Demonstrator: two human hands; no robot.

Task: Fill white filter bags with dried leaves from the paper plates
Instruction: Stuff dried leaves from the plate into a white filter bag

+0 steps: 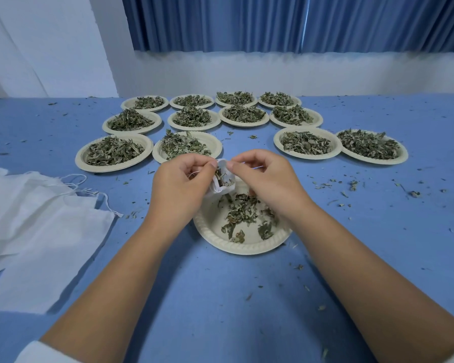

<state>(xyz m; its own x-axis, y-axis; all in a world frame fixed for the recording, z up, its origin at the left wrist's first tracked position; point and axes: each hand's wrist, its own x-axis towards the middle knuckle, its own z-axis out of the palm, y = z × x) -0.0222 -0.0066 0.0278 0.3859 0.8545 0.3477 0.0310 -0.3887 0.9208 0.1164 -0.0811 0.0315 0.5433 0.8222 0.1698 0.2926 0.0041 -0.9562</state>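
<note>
A small white bag (pixel 223 179), mouth open with leaves inside, is held over the far rim of the near plate (pixel 243 248). The left hand (pixel 180 184) pinches its left edge and the right hand (pixel 262 179) its right edge. A few loose leaves (pixel 243 210) lie on that plate. Heaped plates (pixel 80 159) stand beyond, and flat bags (pixel 37 218) lie to the left on the blue table (pixel 220 297).

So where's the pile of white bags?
In the head view, the white bags lie on the table's left side, beside the left forearm, nearer than the leftmost plate.
</note>
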